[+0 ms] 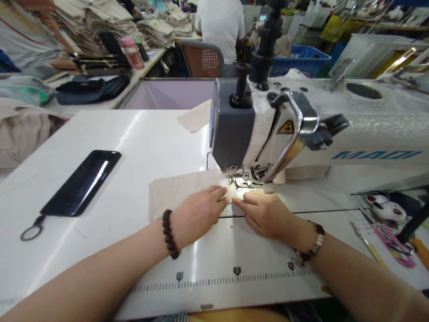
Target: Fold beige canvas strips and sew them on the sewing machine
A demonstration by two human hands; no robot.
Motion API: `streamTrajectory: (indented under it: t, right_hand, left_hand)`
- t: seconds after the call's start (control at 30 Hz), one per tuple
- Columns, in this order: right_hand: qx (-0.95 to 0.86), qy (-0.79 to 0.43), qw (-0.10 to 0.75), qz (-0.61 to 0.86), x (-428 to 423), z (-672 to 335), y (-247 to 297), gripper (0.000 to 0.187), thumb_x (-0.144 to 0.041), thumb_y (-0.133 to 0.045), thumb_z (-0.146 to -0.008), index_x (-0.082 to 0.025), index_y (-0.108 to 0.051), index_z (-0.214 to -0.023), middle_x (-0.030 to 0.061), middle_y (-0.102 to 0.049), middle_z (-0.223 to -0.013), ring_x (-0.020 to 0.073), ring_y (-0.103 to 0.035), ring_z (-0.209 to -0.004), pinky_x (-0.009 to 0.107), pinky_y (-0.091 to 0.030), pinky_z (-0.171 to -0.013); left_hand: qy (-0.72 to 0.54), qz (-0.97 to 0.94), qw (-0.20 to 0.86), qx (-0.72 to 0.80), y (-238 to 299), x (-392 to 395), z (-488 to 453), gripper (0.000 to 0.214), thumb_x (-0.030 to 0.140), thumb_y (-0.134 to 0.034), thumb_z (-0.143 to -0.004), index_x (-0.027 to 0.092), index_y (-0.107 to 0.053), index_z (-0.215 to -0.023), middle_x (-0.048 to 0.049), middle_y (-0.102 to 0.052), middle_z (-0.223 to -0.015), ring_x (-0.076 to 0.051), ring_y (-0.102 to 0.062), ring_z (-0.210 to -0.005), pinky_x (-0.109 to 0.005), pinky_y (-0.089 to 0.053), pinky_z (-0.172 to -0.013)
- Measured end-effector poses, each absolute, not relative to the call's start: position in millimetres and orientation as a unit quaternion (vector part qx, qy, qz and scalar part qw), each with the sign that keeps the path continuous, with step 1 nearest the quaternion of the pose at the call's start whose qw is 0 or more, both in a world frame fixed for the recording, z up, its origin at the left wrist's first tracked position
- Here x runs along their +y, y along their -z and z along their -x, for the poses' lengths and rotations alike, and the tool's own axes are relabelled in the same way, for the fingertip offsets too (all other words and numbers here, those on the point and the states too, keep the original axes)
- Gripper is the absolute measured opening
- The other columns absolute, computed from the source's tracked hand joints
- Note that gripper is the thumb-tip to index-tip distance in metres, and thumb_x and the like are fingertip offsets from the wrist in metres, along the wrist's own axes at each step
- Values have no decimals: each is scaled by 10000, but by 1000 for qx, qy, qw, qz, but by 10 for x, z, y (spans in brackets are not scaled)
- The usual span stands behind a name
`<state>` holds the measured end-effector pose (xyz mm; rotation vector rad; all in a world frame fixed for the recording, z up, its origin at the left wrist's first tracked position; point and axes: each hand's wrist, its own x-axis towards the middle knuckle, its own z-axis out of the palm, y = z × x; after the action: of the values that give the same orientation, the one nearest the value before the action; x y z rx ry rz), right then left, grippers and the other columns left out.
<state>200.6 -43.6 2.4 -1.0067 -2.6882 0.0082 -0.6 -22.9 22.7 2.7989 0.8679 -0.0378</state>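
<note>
A beige fabric piece (177, 193) lies flat on the white sewing table, its right end under the needle area of the sewing machine (234, 125). My left hand (201, 210) rests on that end, its fingers together and pressed on the cloth close to the presser foot (239, 182). Just right of it, my right hand (264, 212) lies on the table below the foot. Its forefinger is stretched out and its tip touches the cloth's edge; the other fingers are slightly bent. The machine's lamp lights the spot between both hands.
A black phone (82, 183) with a ring strap lies at left. Another beige piece (196, 116) sits behind the machine head. Scissors (390, 243) and small tools lie at right. Beyond are a blue basket (298, 60), a chair (203, 58) and a person in white (220, 31).
</note>
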Motion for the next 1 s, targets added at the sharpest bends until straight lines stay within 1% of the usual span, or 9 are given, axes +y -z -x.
streamTrajectory:
  t: [0.1, 0.17, 0.3, 0.4, 0.57, 0.77, 0.87, 0.93, 1.0]
  right_hand:
    - [-916, 12, 137, 376, -404, -1985, -7, 250, -95, -416, -802, -120, -590, -980, 44, -582, -730, 149, -511, -669, 256, -353, -583]
    - [-910, 15, 137, 392, -375, -1977, 15, 278, -86, -421, -799, -110, -576, -1029, 54, -591, -763, 154, -526, -722, 248, -381, -616]
    - [-907, 7, 127, 402, -317, -1974, 59, 324, -98, -423, -803, -113, -548, -1102, 63, -590, -803, 163, -535, -775, 260, -416, -694]
    - [-907, 9, 118, 404, -301, -1967, 60, 354, -102, -435, -785, -100, -544, -1122, 83, -600, -849, 181, -537, -813, 284, -423, -739]
    - [-907, 22, 114, 405, -312, -1950, 43, 359, -83, -419, -768, -88, -568, -1095, 84, -599, -798, 176, -537, -748, 277, -427, -685]
    - [-905, 29, 130, 404, -315, -1979, 107, 381, -102, -409, -780, -88, -564, -1127, 100, -615, -851, 181, -544, -760, 286, -424, -701]
    - [-903, 30, 138, 406, -316, -1989, 145, 386, -103, -404, -781, -88, -570, -1129, 100, -617, -826, 177, -542, -728, 290, -425, -687]
    - [-904, 28, 144, 401, -320, -1985, 150, 388, -97, -396, -781, -82, -571, -1127, 101, -617, -814, 179, -548, -728, 296, -429, -686]
    - [-904, 20, 151, 398, -329, -1981, 131, 386, -90, -388, -790, -78, -564, -1133, 98, -616, -812, 182, -554, -744, 299, -435, -689]
  left_hand:
    - [-16, -950, 101, 295, -191, -153, 4, 234, 56, -415, -867, 90, -526, -1071, -111, -522, -1154, -180, -452, -1148, -300, -384, -992]
    - [-34, -950, 100, 293, -181, -100, -2, 243, 52, -393, -876, 89, -517, -1082, -111, -527, -1162, -164, -434, -1175, -291, -346, -1027]
    - [-44, -946, 95, 307, -171, 2, -22, 229, 82, -371, -895, 105, -541, -1047, -83, -576, -1069, -147, -497, -1103, -267, -385, -988]
    - [-48, -943, 74, 322, -152, 51, -34, 235, 90, -374, -893, 80, -549, -1049, -106, -576, -1067, -167, -519, -1074, -278, -402, -970]
    - [-66, -945, 47, 316, -130, 50, -22, 265, 88, -387, -886, 57, -526, -1110, -132, -557, -1138, -180, -483, -1133, -287, -375, -1001]
    - [-79, -948, 27, 307, -84, -2, -1, 286, 73, -404, -869, 15, -487, -1136, -166, -507, -1204, -209, -399, -1216, -313, -338, -1032]
    - [-72, -937, 3, 343, -125, -70, -3, 261, 76, -411, -865, 37, -499, -1108, -157, -522, -1150, -231, -473, -1125, -351, -411, -955]
    - [-39, -926, -4, 376, -173, -108, 7, 202, 75, -414, -855, 77, -545, -1009, -122, -565, -1013, -235, -553, -953, -361, -492, -799]
    - [-7, -906, 3, 424, -195, -101, 35, 193, 54, -394, -842, 98, -565, -920, -97, -575, -895, -221, -573, -808, -334, -510, -653]
